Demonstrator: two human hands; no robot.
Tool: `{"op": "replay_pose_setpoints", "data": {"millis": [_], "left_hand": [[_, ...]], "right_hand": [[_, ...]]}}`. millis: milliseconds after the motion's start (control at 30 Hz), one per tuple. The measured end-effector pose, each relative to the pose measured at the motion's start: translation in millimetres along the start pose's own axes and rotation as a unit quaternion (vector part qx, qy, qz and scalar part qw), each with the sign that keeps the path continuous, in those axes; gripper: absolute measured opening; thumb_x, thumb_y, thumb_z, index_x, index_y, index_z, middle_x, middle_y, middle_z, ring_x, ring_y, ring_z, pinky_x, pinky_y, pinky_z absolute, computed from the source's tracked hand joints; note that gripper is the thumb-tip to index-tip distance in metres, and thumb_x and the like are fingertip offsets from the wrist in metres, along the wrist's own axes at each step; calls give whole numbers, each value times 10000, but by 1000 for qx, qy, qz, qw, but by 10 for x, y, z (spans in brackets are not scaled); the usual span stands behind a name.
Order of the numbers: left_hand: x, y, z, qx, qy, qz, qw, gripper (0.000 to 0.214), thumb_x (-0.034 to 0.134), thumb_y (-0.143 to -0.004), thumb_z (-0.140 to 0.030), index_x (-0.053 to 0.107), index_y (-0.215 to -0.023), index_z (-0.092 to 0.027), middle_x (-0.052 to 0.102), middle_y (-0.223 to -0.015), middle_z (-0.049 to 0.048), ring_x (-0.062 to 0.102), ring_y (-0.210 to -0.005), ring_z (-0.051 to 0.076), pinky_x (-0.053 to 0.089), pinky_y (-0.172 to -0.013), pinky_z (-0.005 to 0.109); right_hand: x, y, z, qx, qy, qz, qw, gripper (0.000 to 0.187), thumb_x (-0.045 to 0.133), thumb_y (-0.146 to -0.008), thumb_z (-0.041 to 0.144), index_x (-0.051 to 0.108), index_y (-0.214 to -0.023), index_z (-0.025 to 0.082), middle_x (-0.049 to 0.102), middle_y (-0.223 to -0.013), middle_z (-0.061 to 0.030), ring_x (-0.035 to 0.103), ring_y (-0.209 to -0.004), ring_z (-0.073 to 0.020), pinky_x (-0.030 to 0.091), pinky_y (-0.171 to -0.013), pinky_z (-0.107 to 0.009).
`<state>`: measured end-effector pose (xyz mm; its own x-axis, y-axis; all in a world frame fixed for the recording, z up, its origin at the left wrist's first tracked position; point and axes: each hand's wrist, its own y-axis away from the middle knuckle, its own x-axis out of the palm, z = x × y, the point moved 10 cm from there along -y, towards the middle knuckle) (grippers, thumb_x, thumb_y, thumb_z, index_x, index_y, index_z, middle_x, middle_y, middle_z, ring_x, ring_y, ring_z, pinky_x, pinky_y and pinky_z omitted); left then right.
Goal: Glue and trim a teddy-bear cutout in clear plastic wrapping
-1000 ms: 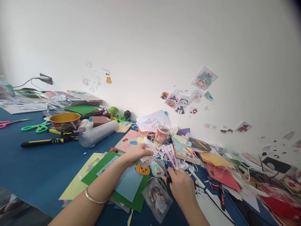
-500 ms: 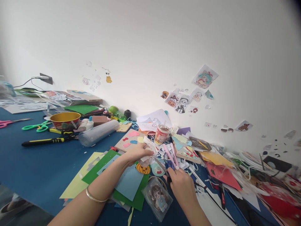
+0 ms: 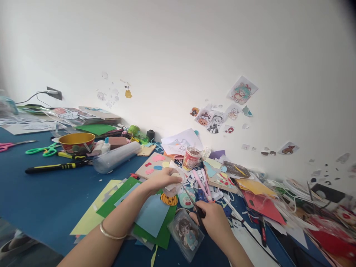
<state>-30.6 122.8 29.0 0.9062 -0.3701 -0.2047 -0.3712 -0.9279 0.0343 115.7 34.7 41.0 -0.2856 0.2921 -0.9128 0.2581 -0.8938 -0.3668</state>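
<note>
My left hand (image 3: pixel 164 179) pinches a small white piece of paper (image 3: pixel 174 184) above the blue table (image 3: pixel 41 196). My right hand (image 3: pixel 213 221) grips black-handled scissors (image 3: pixel 194 203) whose blades point up at that paper. Under my hands lie a light-blue sheet (image 3: pixel 152 216) on green card (image 3: pixel 122 194), a pumpkin cut-out (image 3: pixel 169 200) and a clear packet with a doll figure (image 3: pixel 185 233). A thin bangle (image 3: pixel 109 233) sits on my left wrist.
A clear cylinder (image 3: pixel 116 157), a gold bowl (image 3: pixel 77 142), green scissors (image 3: pixel 41 150), pink scissors (image 3: pixel 11 144) and a yellow-black tool (image 3: pixel 55 167) lie at the left. A small cup (image 3: pixel 190 158) stands behind my hands. Heaps of paper scraps (image 3: pixel 264 200) fill the right. Stickers (image 3: pixel 217 120) dot the wall.
My right hand has drawn back toward me a little and the scissors' blades have tilted up toward the white paper. My left hand has barely moved.
</note>
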Motion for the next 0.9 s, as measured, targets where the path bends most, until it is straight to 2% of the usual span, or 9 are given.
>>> {"op": "replay_pose_setpoints", "data": {"millis": [67,100,200,267,367,467,600,767,900], "left_hand": [[-19,11,-38,15,6,-4,1000,473,674,-602,-457,599,-967,-167,663,-959,69,599,-861,246,447,-628,250],[-21,17,-67,27,8,-2,1000,469,675,-606,-458,602,-966,-166,664,-951,69,599,-853,244,445,-628,251],[34,42,-155,59,27,27,998,426,668,-633,-458,611,-933,-161,665,-894,61,601,-801,227,442,-619,251],[88,60,-203,71,49,53,995,397,663,-649,-456,612,-908,-159,661,-845,48,600,-747,206,440,-606,247],[119,80,-244,71,85,68,992,385,677,-644,-455,607,-876,-156,646,-785,29,580,-664,170,437,-584,238],[106,98,-294,77,149,67,984,404,710,-615,-449,601,-864,-150,635,-778,33,569,-657,160,441,-594,238],[114,127,-395,115,201,77,970,367,710,-642,-436,614,-822,-131,630,-772,50,560,-667,153,432,-610,233],[385,174,-436,133,204,136,960,383,675,-688,-460,629,-880,-132,636,-801,61,558,-649,151,435,-619,249],[652,195,-373,122,195,158,960,382,670,-687,-482,644,-812,-122,612,-725,44,535,-637,144,413,-602,232]], "right_hand": [[65,3,-15,31,-135,56,989,109,602,-710,236,582,-608,204,487,-448,50,458,-447,-110,272,-454,-188],[109,14,-20,50,-204,86,974,110,595,-716,257,580,-623,199,456,-439,59,436,-427,-105,283,-446,-190],[237,75,32,90,-378,170,906,189,595,-724,363,573,-674,183,412,-440,74,399,-383,-92,296,-417,-194],[259,106,98,90,-448,201,866,260,610,-717,422,569,-700,166,418,-457,74,398,-381,-82,292,-413,-189],[233,121,162,78,-504,213,834,326,627,-709,467,564,-719,147,410,-458,79,373,-377,-64,267,-410,-180],[177,92,156,67,-533,184,823,350,611,-726,490,548,-716,146,404,-430,84,350,-369,-58,252,-416,-180],[117,14,21,71,-546,97,829,356,617,-727,496,530,-731,150,433,-397,79,374,-370,-64,266,-436,-187],[128,-42,-266,110,-517,-20,849,366,631,-716,497,528,-795,155,506,-430,51,464,-406,-100,339,-458,-211],[88,-41,-368,120,-489,-87,860,400,672,-667,502,530,-817,159,515,-461,44,500,-427,-130,370,-446,-232]]}}
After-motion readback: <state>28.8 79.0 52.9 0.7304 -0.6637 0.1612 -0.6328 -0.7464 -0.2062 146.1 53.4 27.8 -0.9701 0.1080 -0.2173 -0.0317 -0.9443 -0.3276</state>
